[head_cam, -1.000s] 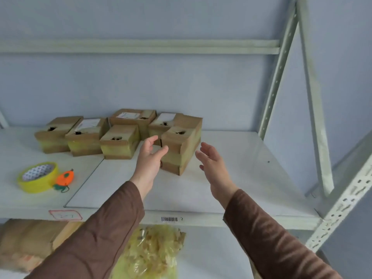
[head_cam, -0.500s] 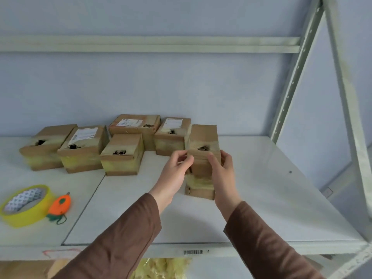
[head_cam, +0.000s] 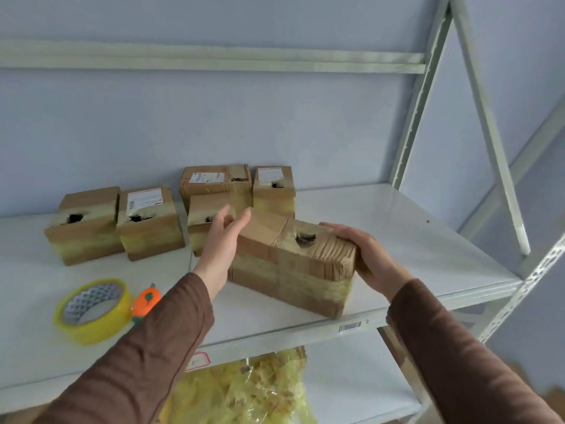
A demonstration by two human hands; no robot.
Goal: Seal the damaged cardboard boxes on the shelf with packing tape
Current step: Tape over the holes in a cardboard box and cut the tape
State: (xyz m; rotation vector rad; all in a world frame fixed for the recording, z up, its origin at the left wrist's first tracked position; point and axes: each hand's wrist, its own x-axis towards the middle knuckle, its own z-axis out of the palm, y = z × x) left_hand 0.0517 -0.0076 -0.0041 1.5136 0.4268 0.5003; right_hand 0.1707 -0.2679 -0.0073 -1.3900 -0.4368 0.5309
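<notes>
Nearest, at the shelf's [head_cam: 428, 249] front edge, a cardboard box [head_cam: 290, 270] lies angled, its near right corner just beside the lip above a barcode sticker [head_cam: 349, 327]. Its top is creased and crumpled toward the right end, with a dark torn hole [head_cam: 305, 239] in it, and yellowish tape bands wrap its sides. The right hand [head_cam: 363, 255] grasps the box's right end, fingers curled over the top edge. The left hand [head_cam: 223, 240] lies flat and released against the box's left end, fingers straight.

Left of the box, near the front edge, a roll of yellow packing tape [head_cam: 93, 310] lies flat with a small orange cutter [head_cam: 146, 302] touching or just beside it.

Farther back, 5 more boxes [head_cam: 149, 221] sit toward the back edge, each with a torn hole on top; 3 carry white labels. 2 stand at the left, 3 cluster behind the left hand.

The right half of the shelf, out to the right edge and upright post [head_cam: 419, 96], is bare white surface.
</notes>
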